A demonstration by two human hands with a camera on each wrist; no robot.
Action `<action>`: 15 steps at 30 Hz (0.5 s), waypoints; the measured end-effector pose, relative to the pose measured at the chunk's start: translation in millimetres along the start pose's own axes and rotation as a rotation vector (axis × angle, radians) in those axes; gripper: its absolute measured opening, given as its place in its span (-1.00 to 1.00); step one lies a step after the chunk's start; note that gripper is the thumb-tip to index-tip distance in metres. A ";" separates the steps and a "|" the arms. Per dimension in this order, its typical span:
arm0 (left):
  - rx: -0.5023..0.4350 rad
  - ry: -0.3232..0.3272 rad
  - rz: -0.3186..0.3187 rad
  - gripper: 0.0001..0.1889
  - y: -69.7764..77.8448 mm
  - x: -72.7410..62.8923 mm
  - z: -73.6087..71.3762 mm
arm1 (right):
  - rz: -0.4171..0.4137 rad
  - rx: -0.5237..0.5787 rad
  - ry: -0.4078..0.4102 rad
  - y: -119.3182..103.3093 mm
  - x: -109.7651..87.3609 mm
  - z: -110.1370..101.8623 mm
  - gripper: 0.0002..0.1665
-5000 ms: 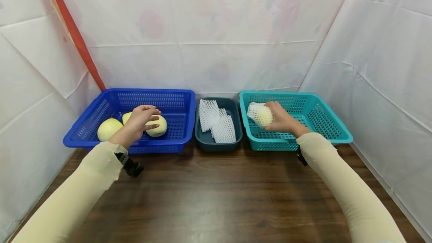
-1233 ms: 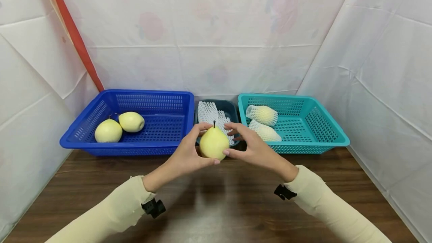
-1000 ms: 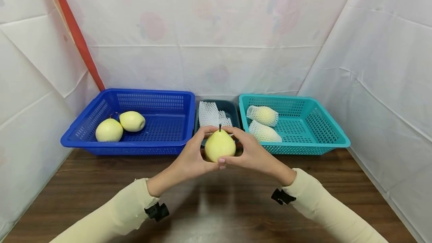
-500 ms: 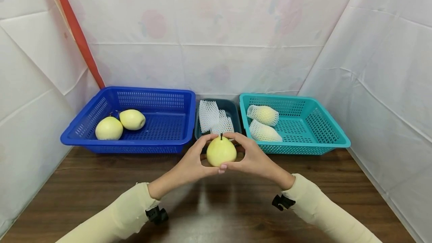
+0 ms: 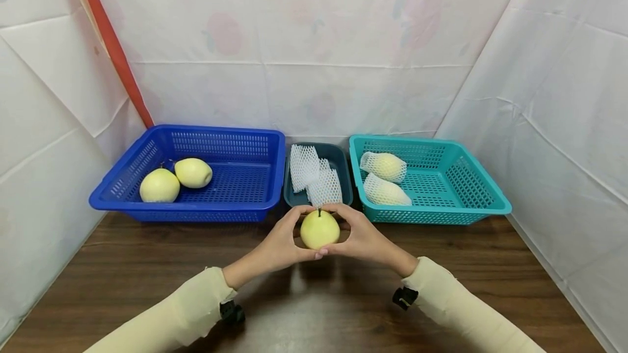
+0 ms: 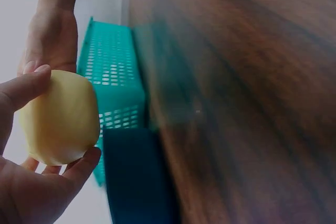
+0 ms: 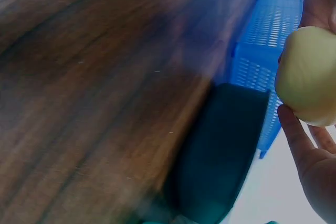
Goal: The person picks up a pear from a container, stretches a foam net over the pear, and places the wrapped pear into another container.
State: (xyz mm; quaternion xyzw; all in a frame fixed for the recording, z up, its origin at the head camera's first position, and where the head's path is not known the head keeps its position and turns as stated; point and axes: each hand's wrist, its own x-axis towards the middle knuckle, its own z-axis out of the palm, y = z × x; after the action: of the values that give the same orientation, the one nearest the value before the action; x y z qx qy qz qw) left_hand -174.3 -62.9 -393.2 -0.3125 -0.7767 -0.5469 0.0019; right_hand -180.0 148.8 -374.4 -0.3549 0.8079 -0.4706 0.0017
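1. Well to the left of our fingers, a blue basket is holding two bare pears; its raised walls are presumably stopping the round fruit from rolling off.
2. Our left hand is grasping the left side of a yellow pear, with fingertips reaching round the far side and the thumb curving along the near side. We are probably spreading this grip to suit a broad, smooth surface.
3. Between the fingers of both hands, that pear is hanging above the table, its stem showing near the fingertips.
4. Just beyond the fingertips, a dark tray is holding white foam nets; sitting between the baskets, it is likely serving either hand equally.
5. Our right hand is mirroring the left, its fingers grasping the pear's right side; two hands are probably steadying it better than one.
6. To the right of those fingers, a teal basket is holding two netted pears, whose sleeves are presumably cushioning them.
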 end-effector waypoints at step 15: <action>0.090 0.002 -0.057 -0.21 -23.1 -1.3 12.4 | 0.032 -0.026 -0.070 38.2 -4.9 10.1 -0.14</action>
State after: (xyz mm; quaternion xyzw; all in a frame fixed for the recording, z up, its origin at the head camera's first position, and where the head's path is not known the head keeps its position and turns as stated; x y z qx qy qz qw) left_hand -180.3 -57.8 -418.3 -0.2896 -0.8090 -0.5115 0.0011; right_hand -194.8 155.6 -410.7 -0.3581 0.8189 -0.4473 0.0331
